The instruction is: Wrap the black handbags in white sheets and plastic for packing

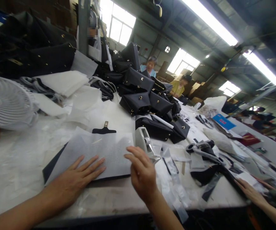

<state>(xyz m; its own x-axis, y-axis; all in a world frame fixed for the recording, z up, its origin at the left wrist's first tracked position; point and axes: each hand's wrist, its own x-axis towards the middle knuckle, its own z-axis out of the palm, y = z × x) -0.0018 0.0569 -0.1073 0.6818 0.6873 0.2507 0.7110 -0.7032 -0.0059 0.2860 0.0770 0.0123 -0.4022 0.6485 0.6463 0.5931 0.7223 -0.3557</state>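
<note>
A thin whitish sheet [114,153] covers most of a flat black bag [53,163] on the worktable. At the bag's far edge sticks out a black tab with a gold clasp [106,126]. My left hand [80,175] lies flat on the sheet, fingers spread. Over the sheet's right end, my right hand [141,171] is raised with its first fingers stretched to the left and the others bent; I see nothing held in it. Just beyond that hand stands a light grey tape dispenser [142,139].
A white fan [5,102] stands at left. Black bags with gold fittings [138,80] are piled behind. Clear plastic strips [171,175] and straps [202,150] lie to the right, where a co-worker's hand [250,191] rests at the table. Other people are farther back.
</note>
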